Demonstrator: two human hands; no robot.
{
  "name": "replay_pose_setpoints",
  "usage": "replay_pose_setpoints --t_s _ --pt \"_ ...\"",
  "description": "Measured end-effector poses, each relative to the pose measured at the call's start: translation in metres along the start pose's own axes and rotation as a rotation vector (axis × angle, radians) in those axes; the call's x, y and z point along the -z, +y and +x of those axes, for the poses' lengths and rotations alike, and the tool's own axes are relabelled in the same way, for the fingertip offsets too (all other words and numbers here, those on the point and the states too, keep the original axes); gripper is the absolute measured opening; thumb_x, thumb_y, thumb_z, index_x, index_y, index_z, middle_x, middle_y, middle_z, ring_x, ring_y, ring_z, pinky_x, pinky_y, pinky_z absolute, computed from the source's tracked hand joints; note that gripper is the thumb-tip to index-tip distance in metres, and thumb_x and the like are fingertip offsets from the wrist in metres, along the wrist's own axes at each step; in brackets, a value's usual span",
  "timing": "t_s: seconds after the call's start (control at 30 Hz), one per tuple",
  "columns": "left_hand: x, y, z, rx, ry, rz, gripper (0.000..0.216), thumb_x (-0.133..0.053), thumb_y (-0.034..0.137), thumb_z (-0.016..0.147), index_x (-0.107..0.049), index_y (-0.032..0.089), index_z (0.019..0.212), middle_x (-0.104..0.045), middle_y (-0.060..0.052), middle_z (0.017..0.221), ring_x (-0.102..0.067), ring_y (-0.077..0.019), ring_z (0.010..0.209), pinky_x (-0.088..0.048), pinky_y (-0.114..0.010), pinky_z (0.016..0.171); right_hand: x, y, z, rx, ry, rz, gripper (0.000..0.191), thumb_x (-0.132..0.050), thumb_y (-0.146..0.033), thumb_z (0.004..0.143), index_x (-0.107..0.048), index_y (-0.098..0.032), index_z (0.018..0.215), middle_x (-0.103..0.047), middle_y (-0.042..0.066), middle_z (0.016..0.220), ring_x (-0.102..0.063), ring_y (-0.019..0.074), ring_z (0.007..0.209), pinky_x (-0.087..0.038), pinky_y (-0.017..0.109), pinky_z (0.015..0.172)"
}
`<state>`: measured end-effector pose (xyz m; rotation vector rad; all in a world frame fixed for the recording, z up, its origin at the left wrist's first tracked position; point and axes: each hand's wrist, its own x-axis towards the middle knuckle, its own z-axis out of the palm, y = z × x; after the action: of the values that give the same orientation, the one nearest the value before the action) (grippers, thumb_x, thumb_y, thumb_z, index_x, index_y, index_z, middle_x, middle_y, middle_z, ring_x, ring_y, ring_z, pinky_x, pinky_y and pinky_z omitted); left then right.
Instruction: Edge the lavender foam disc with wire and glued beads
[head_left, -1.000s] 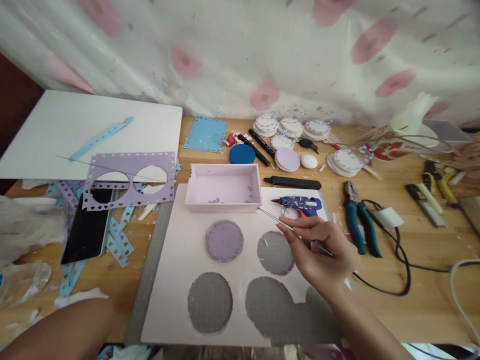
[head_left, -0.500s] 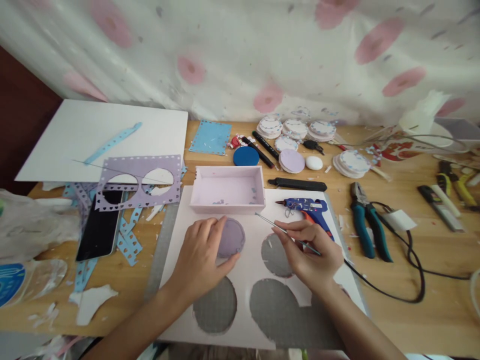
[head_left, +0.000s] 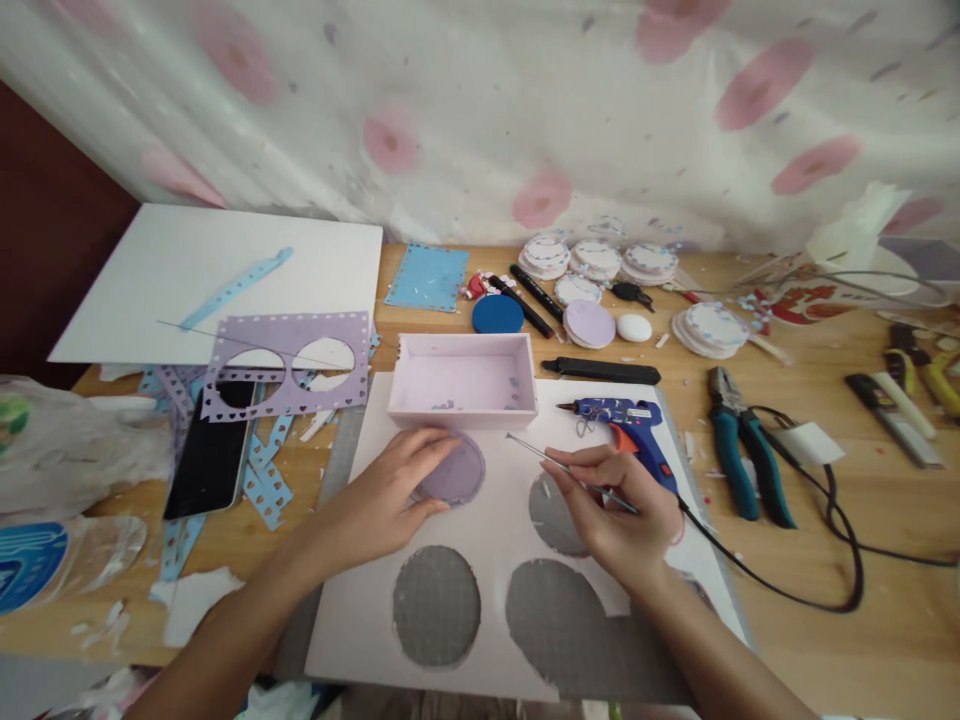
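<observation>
My left hand point(head_left: 401, 485) has its thumb and fingers round the left edge of a round purple disc point(head_left: 456, 472), which is on or just over a white sheet point(head_left: 360, 590). I cannot tell whether the disc is lifted. Slim tweezers point(head_left: 534, 448) with a teal body are pinched in my right hand point(head_left: 619, 505), their tips pointing left toward the disc without touching it. A pale pink open box point(head_left: 465, 408) stands just beyond the disc. Behind my right hand lies a blue glue gun point(head_left: 626, 420). Round holes in the sheet show a grey cutting mat point(head_left: 436, 606).
Stacked white discs point(head_left: 596, 258), a blue lid point(head_left: 497, 314) and black markers point(head_left: 536, 293) sit at the back. To the right are pliers point(head_left: 739, 440) and a black cable point(head_left: 859, 560). A phone point(head_left: 206, 460), a purple cut-out sheet point(head_left: 289, 365) and paper scraps lie left.
My left hand has shifted left and turned with the purple disc, its fingers now pointing more to the right. My right hand and the tweezers have stayed nearly still.
</observation>
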<state>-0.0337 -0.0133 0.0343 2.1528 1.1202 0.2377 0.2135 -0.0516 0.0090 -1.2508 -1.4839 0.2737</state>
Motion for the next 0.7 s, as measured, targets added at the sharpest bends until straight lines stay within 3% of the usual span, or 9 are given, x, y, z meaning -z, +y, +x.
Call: replay_pose_setpoints --t_s 0.2,0.3,0.4,0.53,0.6,0.7 --pt "0.003 0.001 0.006 -0.059 -0.103 -0.002 0.062 -0.056 0.015 0.085 -0.036 0.029 0.142 -0.042 -0.009 0.140 -0.041 -0.0253 0.131 -0.036 -0.046 0.111 -0.001 0.000 -0.003 -0.054 -0.035 0.089 0.025 -0.073 -0.007 0.071 -0.053 -0.021 0.070 -0.072 0.003 0.075 -0.071 0.0187 0.069 -0.046 0.022 0.042" --pt "0.001 -0.006 0.015 -0.067 -0.068 -0.006 0.065 -0.059 0.017 0.084 -0.034 0.028 0.143 -0.042 -0.009 0.140 -0.040 -0.0249 0.132 -0.034 -0.045 0.112 -0.003 0.000 -0.003 -0.100 -0.035 0.121 0.025 -0.073 -0.007 0.071 -0.052 -0.021 0.069 -0.072 0.003 0.075 -0.071 0.0188 0.068 -0.040 0.020 0.037" --pt "0.002 -0.013 0.023 -0.098 0.003 0.008 0.067 -0.060 0.019 0.084 -0.032 0.027 0.144 -0.041 -0.010 0.141 -0.038 -0.0244 0.132 -0.032 -0.044 0.113 -0.004 0.001 -0.002 -0.115 -0.023 0.140 0.025 -0.073 -0.007 0.071 -0.052 -0.021 0.069 -0.072 0.003 0.075 -0.071 0.0190 0.068 -0.046 0.022 0.042" --pt "0.005 -0.010 0.029 -0.138 0.127 0.079 0.077 -0.071 0.039 0.076 -0.034 0.025 0.143 -0.040 -0.012 0.142 -0.036 -0.0289 0.132 -0.032 -0.047 0.112 -0.004 0.000 0.000 -0.143 -0.020 0.177 0.024 -0.073 -0.008 0.072 -0.052 -0.021 0.068 -0.071 0.003 0.073 -0.071 0.0197 0.068 -0.054 0.026 0.053" --pt "0.004 -0.002 0.028 -0.145 0.256 0.099 0.069 -0.071 0.044 0.076 -0.045 0.023 0.135 -0.045 -0.012 0.136 -0.039 -0.0290 0.128 -0.033 -0.046 0.109 -0.004 -0.003 0.001 -0.196 -0.038 0.218 0.024 -0.073 -0.010 0.072 -0.052 -0.020 0.068 -0.070 0.003 0.072 -0.071 0.0202 0.069 -0.055 0.027 0.054" --pt "-0.003 0.012 0.027 -0.169 0.393 0.059 0.037 -0.067 0.038 0.081 -0.060 0.022 0.113 -0.057 -0.009 0.116 -0.047 -0.0246 0.115 -0.037 -0.042 0.102 -0.004 -0.008 0.003 -0.299 -0.075 0.319 0.024 -0.073 -0.013 0.073 -0.051 -0.020 0.068 -0.069 0.003 0.070 -0.072 0.0212 0.070 -0.054 0.026 0.052"
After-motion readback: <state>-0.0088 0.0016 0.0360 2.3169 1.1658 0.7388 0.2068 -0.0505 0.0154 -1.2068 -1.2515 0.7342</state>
